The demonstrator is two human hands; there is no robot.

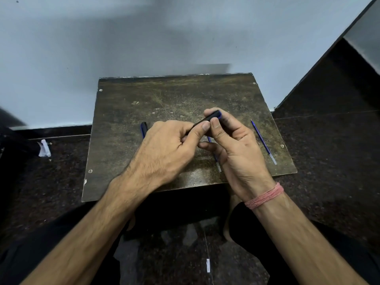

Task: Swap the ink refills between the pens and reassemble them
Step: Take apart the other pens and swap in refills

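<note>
Scuffed brown surface (127, 112) is carrying two thin, bendy refills (263, 142) beside my hands (166, 149), which are both pinching the light, stiff pen barrel (205, 119) mid-length.

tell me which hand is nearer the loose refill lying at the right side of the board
Right. The right hand is just left of the refill, not touching; the left hand is farther left, beyond the right hand.

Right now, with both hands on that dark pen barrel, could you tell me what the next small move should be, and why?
Probably free the right hand and pick up a loose refill. The left hand can keep the pen barrel pinched alone. Two refills already lie bare on the board, the second refill partly under the hands, so the barrel seems ready to receive one.
</note>
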